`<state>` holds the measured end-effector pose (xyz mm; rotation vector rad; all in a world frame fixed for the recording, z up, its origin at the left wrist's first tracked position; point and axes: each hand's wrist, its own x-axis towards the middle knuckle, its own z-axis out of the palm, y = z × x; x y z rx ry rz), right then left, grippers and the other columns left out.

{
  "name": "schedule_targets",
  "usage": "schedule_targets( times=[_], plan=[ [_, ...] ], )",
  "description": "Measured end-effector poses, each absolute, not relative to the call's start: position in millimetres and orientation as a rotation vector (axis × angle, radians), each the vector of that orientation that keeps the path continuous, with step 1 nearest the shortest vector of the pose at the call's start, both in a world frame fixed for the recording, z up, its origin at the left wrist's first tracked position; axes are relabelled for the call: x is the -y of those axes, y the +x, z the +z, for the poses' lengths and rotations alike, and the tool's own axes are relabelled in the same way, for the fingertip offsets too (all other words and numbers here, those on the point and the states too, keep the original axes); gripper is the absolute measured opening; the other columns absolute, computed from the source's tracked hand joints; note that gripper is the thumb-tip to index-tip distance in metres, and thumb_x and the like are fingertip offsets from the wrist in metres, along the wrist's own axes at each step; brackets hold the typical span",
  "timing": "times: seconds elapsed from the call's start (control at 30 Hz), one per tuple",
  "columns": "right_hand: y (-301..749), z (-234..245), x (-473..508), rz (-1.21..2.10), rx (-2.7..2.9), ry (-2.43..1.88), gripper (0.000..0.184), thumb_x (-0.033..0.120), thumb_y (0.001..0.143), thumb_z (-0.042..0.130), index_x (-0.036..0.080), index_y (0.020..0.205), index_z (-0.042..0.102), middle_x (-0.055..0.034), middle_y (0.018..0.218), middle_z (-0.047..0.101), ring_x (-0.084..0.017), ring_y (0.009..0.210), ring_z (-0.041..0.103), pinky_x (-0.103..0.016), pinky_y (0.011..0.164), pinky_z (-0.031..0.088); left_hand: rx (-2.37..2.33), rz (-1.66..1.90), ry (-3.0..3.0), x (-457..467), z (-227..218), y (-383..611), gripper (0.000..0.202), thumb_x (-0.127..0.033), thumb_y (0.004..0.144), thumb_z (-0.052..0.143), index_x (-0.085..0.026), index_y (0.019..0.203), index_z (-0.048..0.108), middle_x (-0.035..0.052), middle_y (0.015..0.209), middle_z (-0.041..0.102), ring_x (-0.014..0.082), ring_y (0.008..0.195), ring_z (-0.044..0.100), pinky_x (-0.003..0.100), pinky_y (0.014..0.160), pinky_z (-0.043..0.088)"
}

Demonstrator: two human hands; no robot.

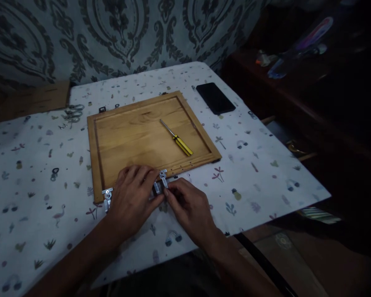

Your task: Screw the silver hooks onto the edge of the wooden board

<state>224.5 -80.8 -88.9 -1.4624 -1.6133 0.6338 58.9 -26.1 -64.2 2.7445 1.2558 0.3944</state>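
A framed wooden panel (135,136) lies flat on the table. My left hand (134,196) is over its near edge, fingers curled onto the frame, thumb reaching along the front. My right hand (190,206) pinches the lower end of a silver metal hook (163,176) set against that edge. Another shiny metal piece (156,188) shows between my left thumb and index finger; whether it belongs to the same hook I cannot tell. At the panel's near left corner sits a second metal hook (107,197). A yellow-and-black screwdriver (182,144) rests on the panel.
A patterned cloth (259,181) covers the table. A black phone (215,98) lies right of the panel. Several metal hooks (74,113) and a brown cardboard piece (36,99) are at the left back. Patterned curtain fabric (123,37) hangs behind; dark furniture (296,95) stands right.
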Motion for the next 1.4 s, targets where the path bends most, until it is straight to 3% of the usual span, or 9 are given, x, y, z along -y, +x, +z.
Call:
schedule_targets(
  times=[1.07, 1.4],
  plan=[
    [224, -88, 84, 0.598, 1.563, -1.443, 0.015, 0.014, 0.097, 0.051, 0.018, 0.088, 0.062, -0.0040, 0.082, 0.068, -0.017, 0.072, 0.065, -0.029, 0.065, 0.051, -1.377, 0.454, 2.763, 31, -64, 69, 0.031, -0.023, 0.087, 0.070, -0.018, 0.117, 0.063, 0.0086, 0.107, 0.072, 0.0303, 0.099, 0.062, 0.048, 0.086, 0.047],
    [226, -88, 84, 0.628, 1.554, -1.438, 0.017, 0.015, 0.100, 0.050, 0.020, 0.088, 0.062, -0.0033, 0.082, 0.068, -0.017, 0.072, 0.065, -0.030, 0.065, 0.052, -1.400, 0.350, 2.692, 31, -62, 66, 0.033, -0.035, 0.092, 0.064, -0.021, 0.122, 0.062, 0.0087, 0.114, 0.071, 0.0295, 0.102, 0.060, 0.047, 0.090, 0.045]
  ],
)
